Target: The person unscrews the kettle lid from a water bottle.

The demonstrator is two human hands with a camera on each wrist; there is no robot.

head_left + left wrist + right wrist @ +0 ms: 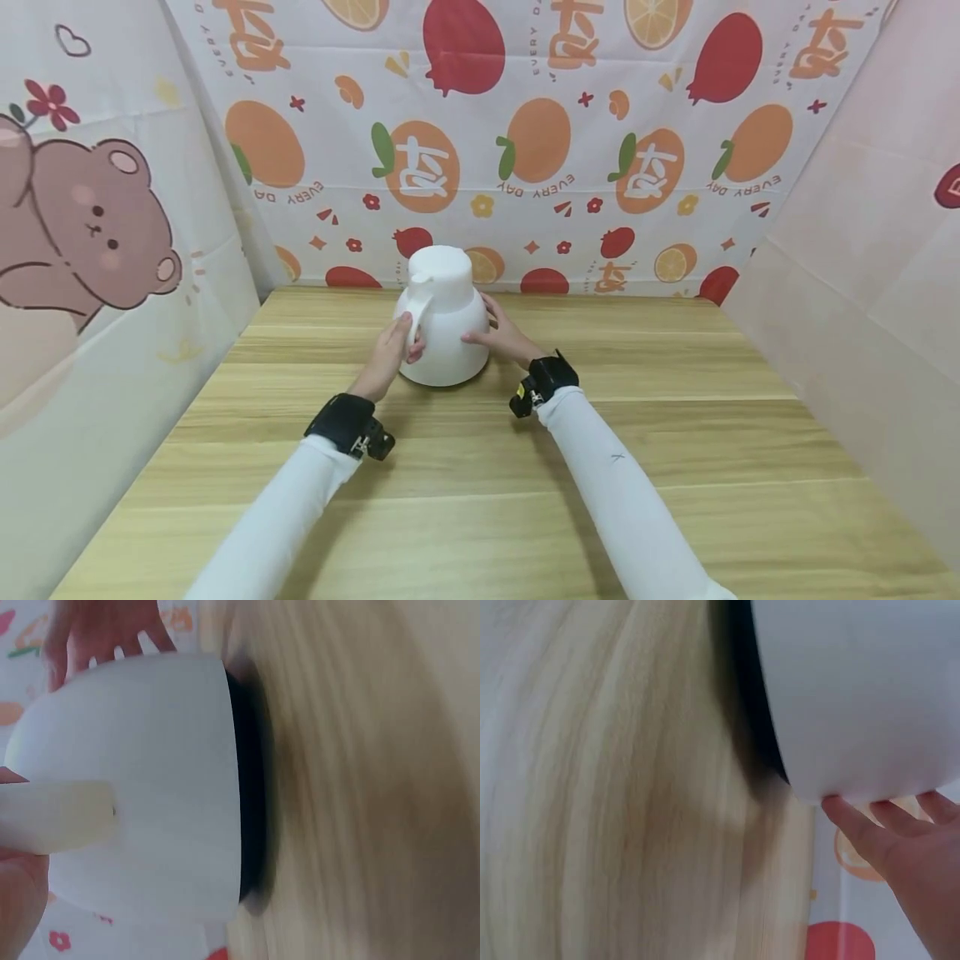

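Note:
A white vacuum jug (450, 333) stands upright near the back edge of the table, its handle towards the left. My left hand (390, 346) grips that handle (64, 816), fingers curled round it. On the jug's other side, my right hand (510, 333) touches the body with spread fingers. The right wrist view shows those fingers (862, 829) fairly straight, their tips against the white wall. Around the bottom of the jug runs a dark base (251, 795). Whether the base rests fully on the wood cannot be told.
The wooden table (465, 517) reaches from my forearms to a fruit-print cloth (480, 158) hanging upright behind the jug. A bear-print cloth (112, 350) borders the left side, and a pale cloth (847, 275) the right. Each wrist wears a black strap with a small camera.

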